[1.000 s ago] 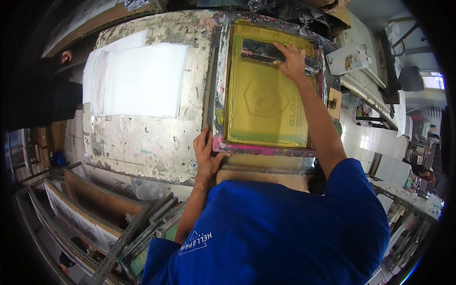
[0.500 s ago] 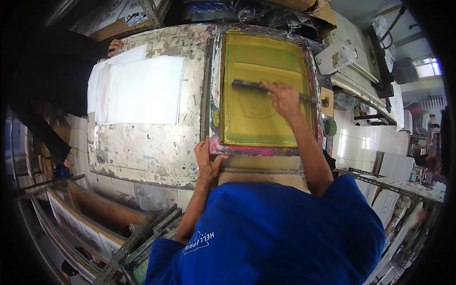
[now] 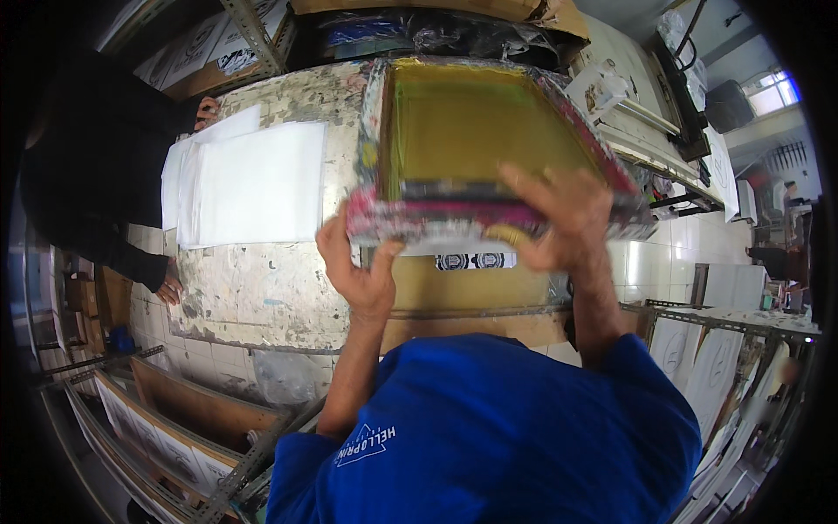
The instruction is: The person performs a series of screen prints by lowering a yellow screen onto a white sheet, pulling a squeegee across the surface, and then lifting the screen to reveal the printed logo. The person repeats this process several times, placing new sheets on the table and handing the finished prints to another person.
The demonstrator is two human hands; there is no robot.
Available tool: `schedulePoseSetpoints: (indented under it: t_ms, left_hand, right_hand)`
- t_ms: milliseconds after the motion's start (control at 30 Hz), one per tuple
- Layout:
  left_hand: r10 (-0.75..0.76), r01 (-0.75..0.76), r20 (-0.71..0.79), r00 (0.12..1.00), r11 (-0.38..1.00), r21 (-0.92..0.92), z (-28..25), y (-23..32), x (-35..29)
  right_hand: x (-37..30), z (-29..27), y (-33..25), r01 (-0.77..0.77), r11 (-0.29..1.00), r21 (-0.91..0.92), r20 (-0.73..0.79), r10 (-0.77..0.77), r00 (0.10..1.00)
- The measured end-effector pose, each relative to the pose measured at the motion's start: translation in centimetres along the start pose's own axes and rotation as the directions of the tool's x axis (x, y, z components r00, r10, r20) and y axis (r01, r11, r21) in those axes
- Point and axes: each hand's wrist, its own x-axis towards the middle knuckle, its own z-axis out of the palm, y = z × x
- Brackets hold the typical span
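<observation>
A printing screen with a paint-stained frame (image 3: 384, 218) and yellow mesh (image 3: 480, 113) tilts up, its near edge raised off the table. My left hand (image 3: 358, 266) grips the frame's near left corner, thumb low in front. Along the near inside edge lies a dark squeegee (image 3: 441, 189). My right hand (image 3: 572, 214), smeared by motion, is over the squeegee's right part and the near rail. Its index finger points up and left; its thumb hangs in front of the rail. Whether it grips either is unclear. Below the raised edge shows a white piece with black emblems (image 3: 476, 261).
White sheets (image 3: 253, 183) lie on the stained worktable (image 3: 262, 297) at left. A co-worker in black stands there, one hand (image 3: 207, 112) at the sheets' far edge, the other (image 3: 170, 286) by the table's left edge. Racks (image 3: 166, 428) stand at lower left, shelving at right.
The screen's near edge has risen and come toward me, uncovering the black emblems. The squeegee has moved to the near end. My left hand has moved up with the corner. The co-worker's lower hand has shifted to the table.
</observation>
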Motion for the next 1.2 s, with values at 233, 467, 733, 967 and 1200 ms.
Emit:
schedulePoseSetpoints:
  t_ms: [233, 467, 733, 967, 1200]
  left_hand:
    - [-0.327, 0.322, 0.116, 0.938, 0.945, 0.054, 1.2, -4.3, 4.2]
    - [-0.370, 0.077, 0.244, 0.896, 0.672, 0.736, 4.3, -12.2, -6.2]
    - [-0.475, 0.358, 0.213, 0.854, 0.833, 0.421, 6.2, -8.6, -4.6]
    - [-0.346, 0.342, 0.181, 0.921, 0.938, 0.055, 6.3, -4.5, -0.2]
    - [-0.502, 0.511, 0.097, 0.860, 0.844, -0.161, 0.0, -8.3, 0.9]
  right_hand:
    - [11.0, -3.9, 4.4, 0.030, 0.990, 0.135, -0.011, -0.029, 1.000]
    - [13.9, -5.1, 5.4, -0.073, 0.991, 0.110, -0.013, 0.075, 0.997]
    - [14.1, -5.8, 4.9, -0.118, 0.930, 0.348, 0.078, 0.097, 0.992]
    - [13.5, -6.0, 3.9, -0.014, 0.996, 0.092, -0.064, 0.020, 0.998]
    - [14.5, -4.0, 7.0, 0.007, 0.938, 0.345, -0.009, -0.004, 1.000]
